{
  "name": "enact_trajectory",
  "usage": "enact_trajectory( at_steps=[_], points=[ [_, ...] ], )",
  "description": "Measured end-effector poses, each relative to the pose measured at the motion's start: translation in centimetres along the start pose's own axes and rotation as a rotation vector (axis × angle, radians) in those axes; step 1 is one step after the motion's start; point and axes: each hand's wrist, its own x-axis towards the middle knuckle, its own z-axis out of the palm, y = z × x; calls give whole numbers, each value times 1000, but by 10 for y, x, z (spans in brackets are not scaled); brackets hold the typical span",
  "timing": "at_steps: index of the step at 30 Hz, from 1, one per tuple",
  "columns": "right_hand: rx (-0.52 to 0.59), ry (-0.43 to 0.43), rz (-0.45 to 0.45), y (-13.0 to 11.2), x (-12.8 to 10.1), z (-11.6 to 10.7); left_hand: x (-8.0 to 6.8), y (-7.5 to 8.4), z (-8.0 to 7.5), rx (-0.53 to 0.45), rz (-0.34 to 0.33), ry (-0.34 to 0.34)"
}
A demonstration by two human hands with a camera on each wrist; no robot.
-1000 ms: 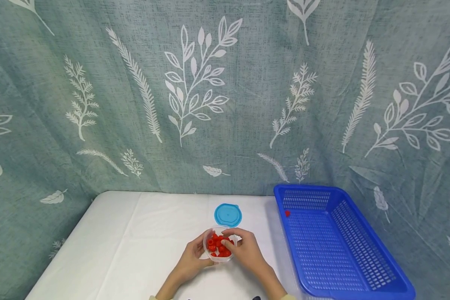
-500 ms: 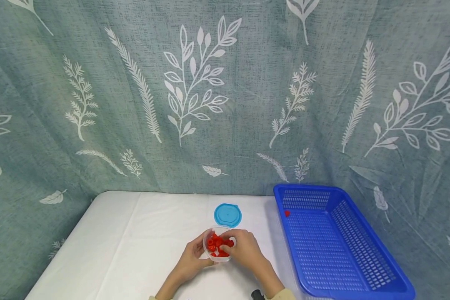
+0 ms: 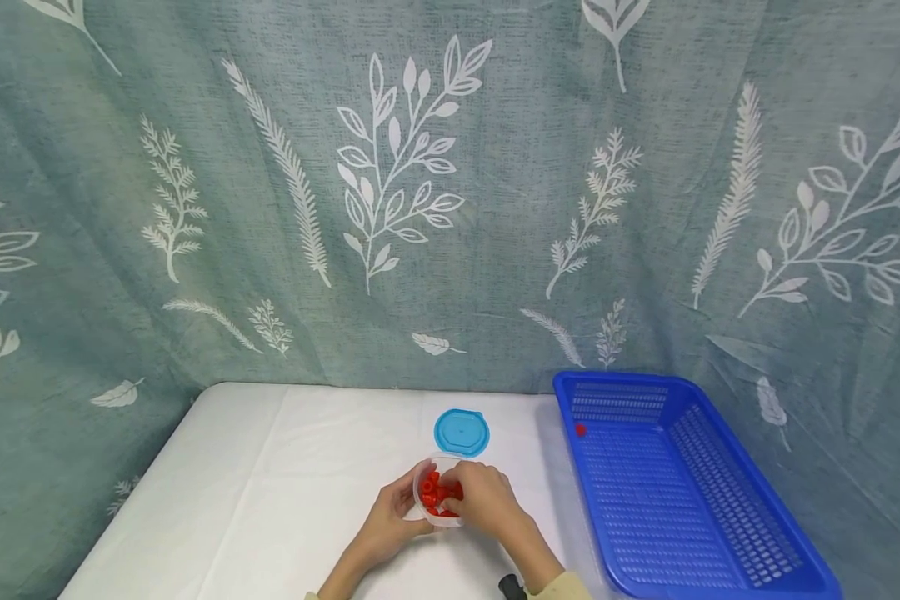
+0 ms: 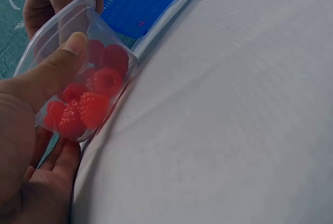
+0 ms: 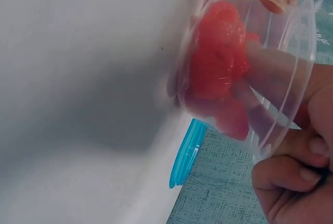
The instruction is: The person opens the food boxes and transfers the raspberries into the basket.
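White table [image 3: 270, 500], blue basket [image 3: 720, 533], lid [image 3: 461, 432]

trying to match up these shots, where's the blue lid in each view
Head: the blue lid lies on the white table, just behind the clear cup.
Left wrist: not in view.
Right wrist: the lid shows edge-on, low centre, under the cup.
Shared landmark: the cup of raspberries.
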Motion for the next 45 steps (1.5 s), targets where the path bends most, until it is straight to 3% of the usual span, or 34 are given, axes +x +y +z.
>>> enact_trajectory(
  at_steps=[14, 32, 45],
  points=[
    [100, 68, 91, 4, 2, 7, 0, 1, 3, 11, -36, 15],
    [426, 13, 33, 15, 0, 2, 0, 2, 2, 53, -19, 24],
    [571, 69, 1, 18, -3, 0, 0, 2, 2, 37, -44, 21]
  ],
)
